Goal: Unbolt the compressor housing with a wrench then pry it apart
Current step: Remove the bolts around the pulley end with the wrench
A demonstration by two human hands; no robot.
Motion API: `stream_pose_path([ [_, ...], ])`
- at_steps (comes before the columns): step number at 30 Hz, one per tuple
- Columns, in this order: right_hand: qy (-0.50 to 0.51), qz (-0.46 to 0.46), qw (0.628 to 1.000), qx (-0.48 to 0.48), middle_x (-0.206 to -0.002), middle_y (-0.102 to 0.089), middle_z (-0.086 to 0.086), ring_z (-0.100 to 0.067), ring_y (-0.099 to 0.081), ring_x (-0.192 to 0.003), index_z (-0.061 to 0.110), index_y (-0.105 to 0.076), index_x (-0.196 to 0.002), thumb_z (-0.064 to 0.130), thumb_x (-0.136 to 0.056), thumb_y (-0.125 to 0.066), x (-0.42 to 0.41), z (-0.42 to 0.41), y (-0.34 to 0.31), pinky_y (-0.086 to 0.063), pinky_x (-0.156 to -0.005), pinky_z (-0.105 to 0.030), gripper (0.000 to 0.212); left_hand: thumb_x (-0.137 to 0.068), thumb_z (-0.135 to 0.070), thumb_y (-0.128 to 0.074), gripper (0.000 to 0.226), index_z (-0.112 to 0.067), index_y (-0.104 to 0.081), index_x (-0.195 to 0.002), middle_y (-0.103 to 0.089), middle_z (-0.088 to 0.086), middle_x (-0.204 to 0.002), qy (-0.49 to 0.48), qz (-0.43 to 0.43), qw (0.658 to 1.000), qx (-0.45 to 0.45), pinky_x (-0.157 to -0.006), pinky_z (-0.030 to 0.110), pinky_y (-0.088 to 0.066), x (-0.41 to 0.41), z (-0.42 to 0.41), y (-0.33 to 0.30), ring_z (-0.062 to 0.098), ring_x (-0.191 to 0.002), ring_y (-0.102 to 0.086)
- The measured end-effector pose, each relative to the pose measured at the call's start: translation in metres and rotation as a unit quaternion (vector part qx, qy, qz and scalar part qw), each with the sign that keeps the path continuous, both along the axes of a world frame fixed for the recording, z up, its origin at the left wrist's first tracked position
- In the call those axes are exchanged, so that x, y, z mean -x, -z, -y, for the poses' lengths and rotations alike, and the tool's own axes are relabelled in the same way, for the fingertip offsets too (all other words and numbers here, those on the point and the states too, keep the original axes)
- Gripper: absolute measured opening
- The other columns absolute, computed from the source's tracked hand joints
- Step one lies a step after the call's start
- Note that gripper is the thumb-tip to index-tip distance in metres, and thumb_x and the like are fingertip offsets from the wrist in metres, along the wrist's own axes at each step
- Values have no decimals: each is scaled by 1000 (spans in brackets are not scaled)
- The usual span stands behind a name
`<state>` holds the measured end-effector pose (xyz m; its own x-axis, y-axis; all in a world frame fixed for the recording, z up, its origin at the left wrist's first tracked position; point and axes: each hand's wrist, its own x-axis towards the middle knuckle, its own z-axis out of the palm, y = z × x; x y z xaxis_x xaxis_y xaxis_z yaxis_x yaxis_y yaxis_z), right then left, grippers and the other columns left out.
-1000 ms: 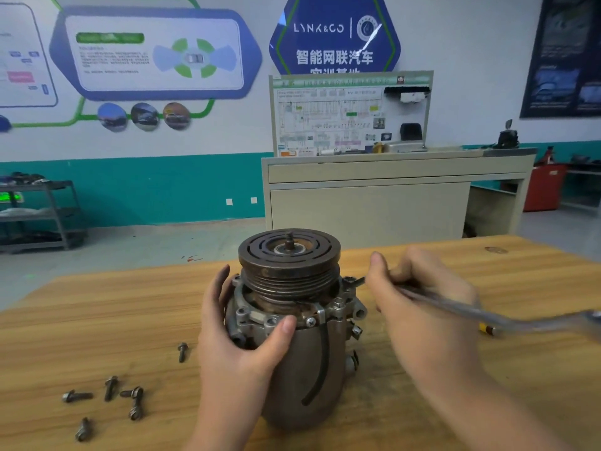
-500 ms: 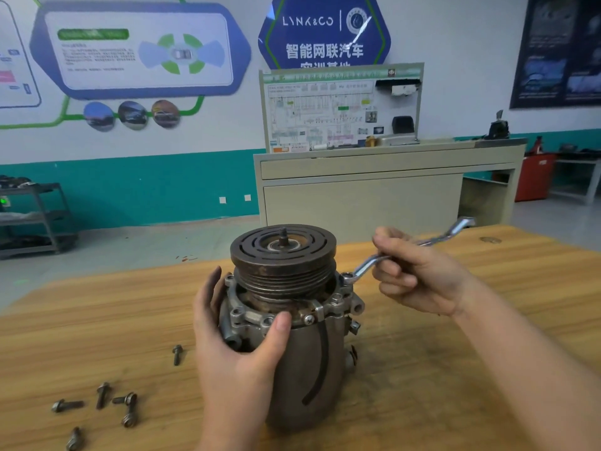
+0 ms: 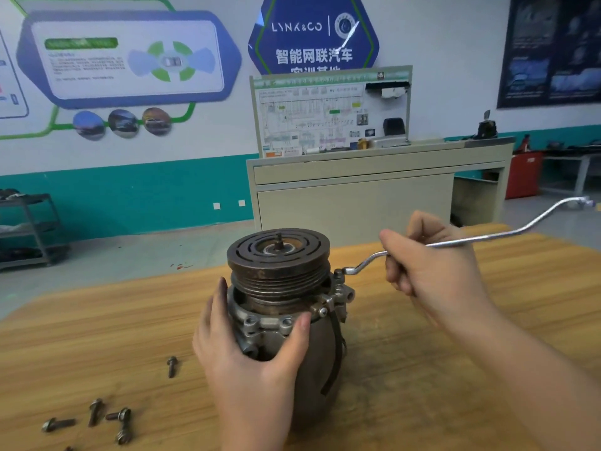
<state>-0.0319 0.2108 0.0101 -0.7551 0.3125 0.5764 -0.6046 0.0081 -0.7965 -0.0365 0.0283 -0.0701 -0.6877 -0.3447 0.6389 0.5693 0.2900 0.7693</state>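
The compressor [image 3: 286,314] stands upright near the middle of the wooden desk [image 3: 455,369], pulley end up, so the flange bolts round its housing face the person. The left hand [image 3: 250,362] wraps the near side of the housing, thumb on the right and fingers [image 3: 218,307] curled round the left, gripping it; this looks meant to keep the body from turning or tipping under the wrench's pull.

The right hand [image 3: 432,271] holds the wrench [image 3: 455,244] partway along its shank, fingers curled round it and thumb laid along the top. The wrench's near end sits on a bolt [image 3: 338,273] at the right rim of the flange, just under the pulley; its cranked shape seems to let the shank clear the pulley, and the far end points off to the far right. Holding it out from the bolt gives leverage.

Loose bolts [image 3: 94,416] lie on the desk at the near left, well apart from the compressor, one more [image 3: 171,366] closer in. That suggests most fasteners are out and prying is not yet begun.
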Motion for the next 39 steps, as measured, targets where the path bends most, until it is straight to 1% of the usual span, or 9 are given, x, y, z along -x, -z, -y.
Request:
stream_pose_path([
  [8, 140, -71, 981, -118, -54, -55, -12, -3, -48, -38, 12, -38, -59, 13, -90, -60, -6, 31, 13, -37, -39, -15, 38, -41, -69, -69, 112, -41, -29, -143, -37, -16, -135, -6, 31, 999, -18, -110, 51, -33, 4, 0, 1, 20, -134, -37],
  [17, 213, -122, 912, -327, -61, -44, 6, -4, -40, -47, 25, -34, -62, 10, -82, -62, -14, 42, 18, -27, -43, -6, 38, -31, -59, -76, 113, -45, -34, -135, -46, -20, -137, 35, 2, 993, -111, -106, 28, -36, 0, -5, 1, -1, -127, -44],
  [20, 71, -23, 980, -186, -47, -44, 1, -2, -37, -40, 14, -39, -60, 17, -85, -66, -3, 16, 7, -30, -41, -11, 37, -32, -58, -77, 101, -54, -40, -126, -49, -26, -131, 35, 0, 994, -105, -104, 29, -38, 5, -1, 3, -2, -123, -48],
  [23, -187, 91, 976, -63, -41, -48, -5, -9, -37, -31, 16, -42, -55, 9, -73, -78, 20, -22, -13, -23, -36, -20, 41, -35, -57, -78, 93, -63, -37, -119, -49, -30, -130, 66, 0, 992, -104, -106, 34, -39, 11, 5, 2, -2, -123, -49],
  [29, -538, 309, 770, 149, -37, -44, -2, -1, -28, -27, 7, -60, -63, 5, -57, -90, 87, -30, -5, -18, -29, -9, 31, -38, -54, -82, 93, -59, -40, -121, -52, -22, -132, 127, 4, 987, -97, -106, 42, -40, 22, 14, 2, 3, -122, -51],
  [32, -574, 275, 719, 279, -35, -45, -3, -2, -29, -28, 0, -62, -68, 12, -77, -76, 91, -25, 0, -13, -29, -9, 20, -39, -52, -82, 94, -57, -42, -123, -53, -20, -131, 147, 3, 985, -91, -104, 40, -41, 24, 19, 2, 4, -121, -53],
  [35, -400, 144, 832, 356, -47, -52, 0, -4, -45, -36, 11, -61, -65, 33, -83, -59, 72, -24, -3, -31, -33, -13, 29, -40, -50, -81, 95, -50, -41, -127, -54, -23, -129, 171, 9, 981, -87, -97, 31, -44, 28, 23, 1, 0, -117, -55],
  [37, -246, 67, 930, 266, -58, -60, -2, -11, -57, -52, 17, -59, -63, 31, -77, -62, 52, -19, 7, -42, -46, -19, 19, -41, -49, -79, 94, -49, -41, -126, -54, -27, -128, 183, 11, 979, -87, -90, 22, -45, 29, 25, 0, -2, -116, -56],
  [39, -192, 19, 972, 131, -64, -64, -2, -14, -63, -64, 20, -58, -63, 14, -67, -70, 37, -8, 19, -48, -58, -22, 15, -41, -49, -78, 92, -50, -40, -125, -55, -28, -127, 189, 14, 978, -87, -87, 18, -45, 29, 25, -1, -4, -115, -56],
])
